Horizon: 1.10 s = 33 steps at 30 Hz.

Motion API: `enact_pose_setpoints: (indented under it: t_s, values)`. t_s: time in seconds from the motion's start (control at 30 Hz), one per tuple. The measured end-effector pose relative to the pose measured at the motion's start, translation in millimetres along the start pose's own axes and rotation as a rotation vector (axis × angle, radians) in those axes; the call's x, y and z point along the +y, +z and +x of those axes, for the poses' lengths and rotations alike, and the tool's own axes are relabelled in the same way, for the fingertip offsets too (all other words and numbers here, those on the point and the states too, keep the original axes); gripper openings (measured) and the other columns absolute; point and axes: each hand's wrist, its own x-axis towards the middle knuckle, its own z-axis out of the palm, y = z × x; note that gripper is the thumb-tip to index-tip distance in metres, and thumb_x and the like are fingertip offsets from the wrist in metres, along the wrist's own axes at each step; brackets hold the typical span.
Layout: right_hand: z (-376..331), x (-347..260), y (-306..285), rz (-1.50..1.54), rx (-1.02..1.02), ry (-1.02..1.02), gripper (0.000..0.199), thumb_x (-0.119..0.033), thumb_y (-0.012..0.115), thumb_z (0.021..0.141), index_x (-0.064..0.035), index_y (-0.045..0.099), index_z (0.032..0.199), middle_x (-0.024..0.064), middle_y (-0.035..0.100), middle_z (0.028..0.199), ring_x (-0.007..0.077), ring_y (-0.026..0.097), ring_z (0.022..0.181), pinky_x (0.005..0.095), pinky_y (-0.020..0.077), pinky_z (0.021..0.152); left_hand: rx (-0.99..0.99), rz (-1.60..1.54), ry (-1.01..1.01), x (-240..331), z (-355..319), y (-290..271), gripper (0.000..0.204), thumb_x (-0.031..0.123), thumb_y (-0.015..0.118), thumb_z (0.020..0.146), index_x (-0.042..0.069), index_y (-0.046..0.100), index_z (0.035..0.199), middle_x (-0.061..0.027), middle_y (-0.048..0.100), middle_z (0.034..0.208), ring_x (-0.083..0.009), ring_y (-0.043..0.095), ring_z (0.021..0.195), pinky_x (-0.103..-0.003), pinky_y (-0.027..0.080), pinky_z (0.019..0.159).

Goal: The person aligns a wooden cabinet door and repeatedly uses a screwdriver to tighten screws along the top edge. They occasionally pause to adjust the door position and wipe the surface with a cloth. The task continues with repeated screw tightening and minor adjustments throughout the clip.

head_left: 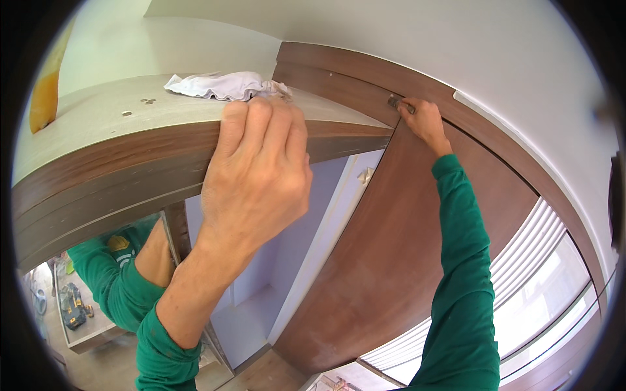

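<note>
My left hand (257, 163) is hooked over the top front edge of a wooden cabinet (117, 156), fingers bent onto its upper board. Just behind those fingers lies a crumpled white cloth (218, 85) with a gathered edge. Farther right, my right hand (425, 124) is raised to the top of a tall brown door panel (385, 260). Its fingers pinch a small dark object (394, 102) against the seam between the panel and the brown trim (339, 81). The object's kind is too small to make out.
A yellow-orange curved piece (45, 98) stands at the far left of the cabinet top. Below left, a mirror (114, 274) reflects a green sleeve, and a cordless drill (75, 306) shows there. White slatted blinds (535, 241) are at right. The ceiling (417, 32) is close above.
</note>
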Motion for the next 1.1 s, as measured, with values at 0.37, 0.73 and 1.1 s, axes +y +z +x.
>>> enact_pose_setpoints:
  t_s: [0.37, 0.73, 1.1]
  values:
    - [1.2, -1.5, 1.1, -0.043, 0.089, 0.045, 0.036, -0.035, 0.073, 0.091, -0.0055, 0.082, 0.109, 0.0219, 0.078, 0.096, 0.0424, 0.074, 0.093, 0.0486, 0.0578, 0.086, -0.046, 0.024, 0.011, -0.8, -2.6, 1.7, 0.058, 0.018, 0.08, 0.07, -0.006, 0.065, 0.121, -0.0158, 0.064, 0.117, -0.0329, 0.059, 0.111, -0.048, 0.043, 0.104]
    - [27.0, -34.2, -7.6, -0.139, -0.086, 0.219, 0.033, -0.032, 0.077, 0.087, -0.0032, 0.08, 0.102, 0.0256, 0.076, 0.106, 0.0451, 0.072, 0.107, 0.0526, 0.0583, 0.092, -0.062, 0.028, 0.014, 0.1, -3.5, -0.3, 0.056, 0.019, 0.08, 0.07, -0.007, 0.067, 0.119, -0.0169, 0.065, 0.117, -0.0329, 0.059, 0.113, -0.048, 0.043, 0.107]
    - [33.0, -27.3, -1.8, -0.139, -0.032, 0.197, 0.033, -0.033, 0.081, 0.084, -0.0015, 0.081, 0.092, 0.0228, 0.077, 0.09, 0.0418, 0.074, 0.094, 0.0491, 0.0588, 0.087, -0.092, 0.021, 0.014, 1.3, -2.2, -7.2, 0.055, 0.017, 0.079, 0.068, -0.008, 0.068, 0.116, -0.0179, 0.066, 0.115, -0.0323, 0.059, 0.112, -0.046, 0.044, 0.106]
